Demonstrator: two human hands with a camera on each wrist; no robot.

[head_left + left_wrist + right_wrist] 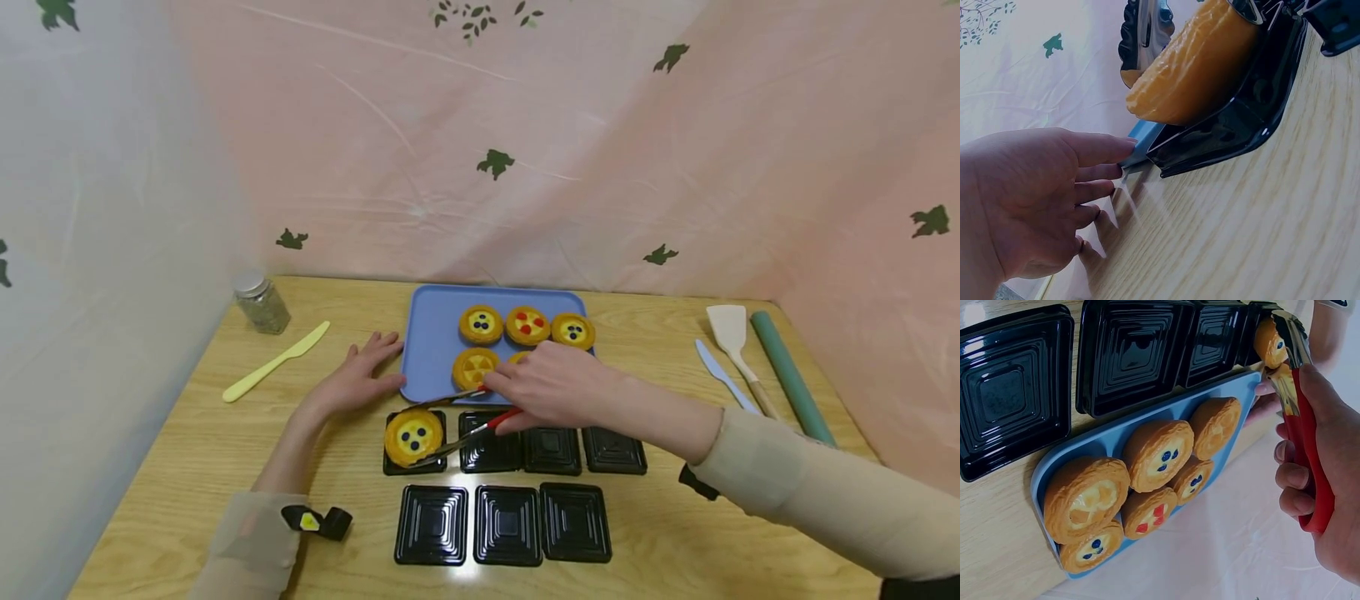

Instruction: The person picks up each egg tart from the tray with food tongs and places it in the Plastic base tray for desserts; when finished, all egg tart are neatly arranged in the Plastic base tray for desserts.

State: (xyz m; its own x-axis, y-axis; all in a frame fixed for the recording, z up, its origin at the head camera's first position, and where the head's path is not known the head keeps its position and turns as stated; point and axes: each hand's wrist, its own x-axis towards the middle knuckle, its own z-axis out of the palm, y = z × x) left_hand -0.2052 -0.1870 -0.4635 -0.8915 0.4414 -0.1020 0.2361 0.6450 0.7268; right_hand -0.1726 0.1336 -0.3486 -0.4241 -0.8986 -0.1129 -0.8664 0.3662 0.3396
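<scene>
The left arm point(288, 458) points forward, left fingers point(1100, 148) nearly straight, the right arm point(660, 408) angled inward, right fingers point(1295, 477) curled

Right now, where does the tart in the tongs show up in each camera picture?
Head: the tart is below centre, slightly left.
Left wrist: at the top, just right of centre, seen side-on.
Right wrist: near the upper right corner, small and partly hidden.
Shared landmark: the red-handled tongs, whose metal ends show beside it everywhere.

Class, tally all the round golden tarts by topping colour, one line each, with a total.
Round golden tarts with dark-blue topping: 4
Round golden tart with red topping: 1
Round golden tarts with yellow topping: 2
Total: 7
</scene>
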